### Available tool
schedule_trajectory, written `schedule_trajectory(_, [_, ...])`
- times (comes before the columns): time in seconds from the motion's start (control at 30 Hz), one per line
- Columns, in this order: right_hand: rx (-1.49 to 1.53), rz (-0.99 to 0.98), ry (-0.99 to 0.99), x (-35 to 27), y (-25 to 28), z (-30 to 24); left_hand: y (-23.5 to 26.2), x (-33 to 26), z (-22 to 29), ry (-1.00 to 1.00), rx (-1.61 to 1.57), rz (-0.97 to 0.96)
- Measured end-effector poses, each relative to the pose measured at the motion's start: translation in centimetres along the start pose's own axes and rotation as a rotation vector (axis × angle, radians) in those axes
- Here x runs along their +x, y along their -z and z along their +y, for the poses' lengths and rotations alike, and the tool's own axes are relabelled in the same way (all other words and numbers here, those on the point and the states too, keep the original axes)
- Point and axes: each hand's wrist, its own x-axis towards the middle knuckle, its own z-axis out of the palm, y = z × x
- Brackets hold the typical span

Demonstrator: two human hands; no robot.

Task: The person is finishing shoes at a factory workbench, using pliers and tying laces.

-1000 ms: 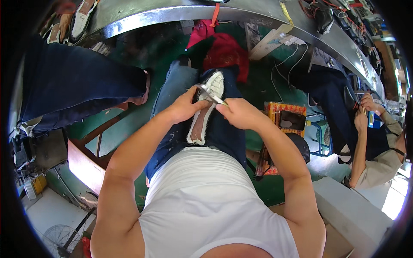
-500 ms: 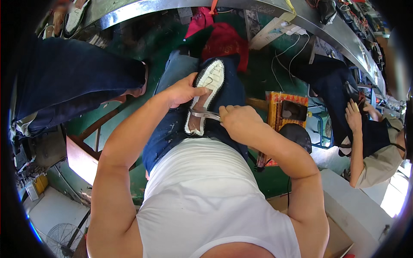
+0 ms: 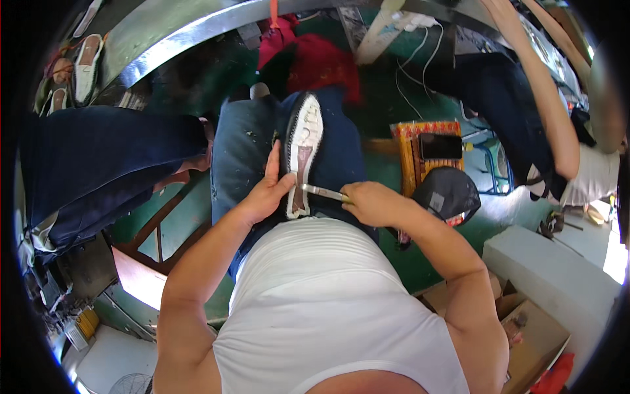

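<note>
A shoe (image 3: 306, 134) lies bottom up along my thighs, its toe away from me. Its underside is off-white around a brown middle strip, with a dark stitched edge. My left hand (image 3: 264, 198) grips the shoe at its left side, thumb on the near half and fingers stretched along the edge. In my closed right hand (image 3: 373, 205) is a pair of metal pincers (image 3: 327, 193). Their head points left and meets the shoe near the heel end; whether the jaws bite on anything is too small to tell.
Right of my legs, a phone (image 3: 441, 146) and a black cap (image 3: 448, 196) rest on an orange-yellow patterned surface. A metal bench (image 3: 177, 49) spans the far side, with more shoes (image 3: 86, 69) at left. People sit at both sides; one's arm (image 3: 548, 108) reaches benchward. A cardboard box (image 3: 541, 341) stands near right.
My left hand has slid down the shoe toward the heel. The pincers' head has drawn back from across the brown strip to its right side. The person at right has raised an arm.
</note>
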Motion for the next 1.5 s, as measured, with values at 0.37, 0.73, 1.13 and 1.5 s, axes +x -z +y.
schedule_trajectory(0.37, [0.155, 0.303, -0.008, 3.9, 1.4, -1.8, -2.3, 1.0, 1.0, -0.014, 0.259, 0.226])
schedule_trajectory(0.73, [0.366, 0.578, -0.041, 3.6, 10.9, 0.6, 2.1, 4.4, 5.3, 0.127, -0.597, 0.173])
schedule_trajectory(1.13, [-0.471, 0.965, 0.279, 9.0, 17.9, -1.8, 2.0, 4.7, 5.4, 0.193, -0.999, 0.125])
schedule_trajectory(1.5, [0.314, 0.303, 0.167, 6.8, 0.6, -2.3, 2.2, 5.6, 2.0, 0.318, -1.034, 0.21])
